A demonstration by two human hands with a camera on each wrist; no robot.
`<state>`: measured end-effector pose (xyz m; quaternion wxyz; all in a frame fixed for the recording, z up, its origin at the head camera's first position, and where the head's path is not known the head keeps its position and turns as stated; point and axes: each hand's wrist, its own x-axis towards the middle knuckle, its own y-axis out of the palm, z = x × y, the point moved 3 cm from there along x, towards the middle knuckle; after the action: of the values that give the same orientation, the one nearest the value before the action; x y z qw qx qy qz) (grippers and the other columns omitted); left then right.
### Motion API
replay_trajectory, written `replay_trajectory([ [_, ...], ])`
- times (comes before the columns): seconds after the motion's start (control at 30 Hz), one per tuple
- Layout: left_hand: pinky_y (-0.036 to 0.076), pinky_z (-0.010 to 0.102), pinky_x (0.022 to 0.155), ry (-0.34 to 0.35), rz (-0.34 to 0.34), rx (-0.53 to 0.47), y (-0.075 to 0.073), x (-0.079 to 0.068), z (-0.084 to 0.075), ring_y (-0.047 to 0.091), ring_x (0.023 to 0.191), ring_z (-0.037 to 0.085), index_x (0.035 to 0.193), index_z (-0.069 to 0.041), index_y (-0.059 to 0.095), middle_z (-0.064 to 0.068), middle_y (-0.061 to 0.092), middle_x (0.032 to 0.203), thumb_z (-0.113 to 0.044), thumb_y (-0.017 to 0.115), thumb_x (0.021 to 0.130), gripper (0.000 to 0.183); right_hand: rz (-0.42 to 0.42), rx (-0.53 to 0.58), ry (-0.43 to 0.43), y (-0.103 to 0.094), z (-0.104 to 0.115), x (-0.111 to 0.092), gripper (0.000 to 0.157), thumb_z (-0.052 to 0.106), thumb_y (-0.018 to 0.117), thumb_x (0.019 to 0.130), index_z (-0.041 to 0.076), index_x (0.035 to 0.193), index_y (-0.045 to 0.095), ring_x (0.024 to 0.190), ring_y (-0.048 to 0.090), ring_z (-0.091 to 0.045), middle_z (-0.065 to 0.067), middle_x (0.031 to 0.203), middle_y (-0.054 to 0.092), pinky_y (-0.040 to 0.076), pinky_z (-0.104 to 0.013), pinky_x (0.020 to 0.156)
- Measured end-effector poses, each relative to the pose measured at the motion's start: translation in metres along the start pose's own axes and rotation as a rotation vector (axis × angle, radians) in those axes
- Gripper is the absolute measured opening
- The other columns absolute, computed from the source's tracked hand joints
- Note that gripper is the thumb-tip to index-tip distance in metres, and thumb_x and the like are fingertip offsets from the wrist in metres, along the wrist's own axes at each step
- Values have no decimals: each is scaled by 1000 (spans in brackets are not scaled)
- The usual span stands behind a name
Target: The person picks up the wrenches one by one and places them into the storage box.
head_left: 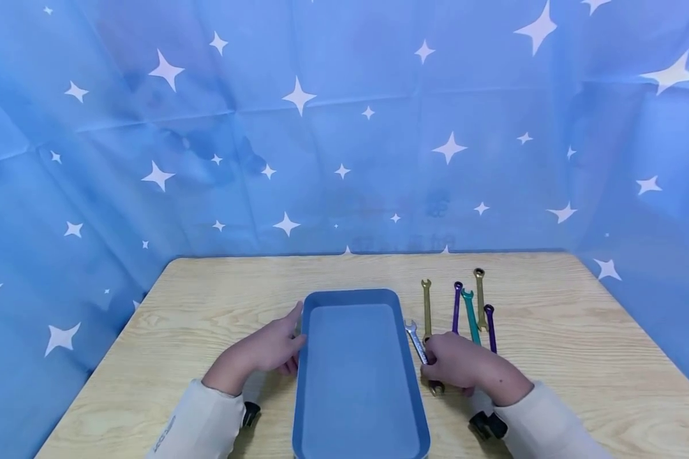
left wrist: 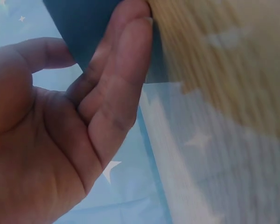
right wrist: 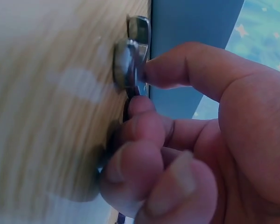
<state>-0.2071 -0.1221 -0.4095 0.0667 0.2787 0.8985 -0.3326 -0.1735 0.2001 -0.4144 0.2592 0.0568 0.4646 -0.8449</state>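
Note:
My left hand [head_left: 272, 344] holds the left side of a blue rectangular tray [head_left: 305, 408], its thumb at the rim and its fingers along the outer wall. In the left wrist view the tray's wall [left wrist: 86, 28] passes between thumb and fingers. Right of the tray, my right hand [head_left: 459, 360] reaches down with curled fingers and pinches a silver wrench [head_left: 416, 341] lying at a slant. Below the thumb another wrench end [head_left: 436, 387] shows, darker in tone. Two metal ends sit by the thumb in the right wrist view, and the fingers hide the rest.
Around the right hand lie a gold wrench [head_left: 427, 303], a purple wrench [head_left: 457, 306], a teal wrench [head_left: 471, 315], a second gold wrench [head_left: 480, 296] and a dark purple wrench [head_left: 491, 328]. All rest on a wooden table [head_left: 207, 293] before a blue star-patterned curtain [head_left: 344, 140].

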Motion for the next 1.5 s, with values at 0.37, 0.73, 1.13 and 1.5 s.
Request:
replay_trajectory([
  [0.37, 58, 34, 57, -5, 4, 12, -2, 2, -2, 67, 61, 23, 160, -6, -5, 10, 68, 68, -15, 40, 107, 70, -10, 2, -3, -1, -3, 1, 37, 14, 64, 91, 15, 57, 50, 31, 40, -7, 5, 45, 40, 43, -26, 35],
  [0.73, 57, 35, 59, -2, 8, 30, -2, 3, -2, 66, 62, 23, 161, -9, -5, 11, 67, 70, -16, 38, 107, 70, -88, -105, 58, 1, 2, 3, 32, 19, 61, 98, 13, 67, 55, 41, 40, -12, 0, 54, 46, 38, -28, 43],
  [1.13, 57, 34, 60, 3, -3, 31, -3, 4, 1, 66, 63, 21, 161, -8, -5, 9, 67, 69, -16, 37, 107, 69, -50, -38, 15, -1, 2, 5, 31, 13, 59, 94, 12, 65, 49, 39, 39, -12, 1, 50, 43, 41, -28, 45],
  [1.5, 56, 34, 70, 7, 4, 50, -3, 4, 1, 68, 63, 21, 161, -10, -3, 5, 70, 71, -16, 38, 106, 69, -41, -50, 21, -6, 1, 4, 40, 15, 59, 92, 16, 55, 44, 33, 37, -9, 4, 44, 39, 45, -29, 46],
])
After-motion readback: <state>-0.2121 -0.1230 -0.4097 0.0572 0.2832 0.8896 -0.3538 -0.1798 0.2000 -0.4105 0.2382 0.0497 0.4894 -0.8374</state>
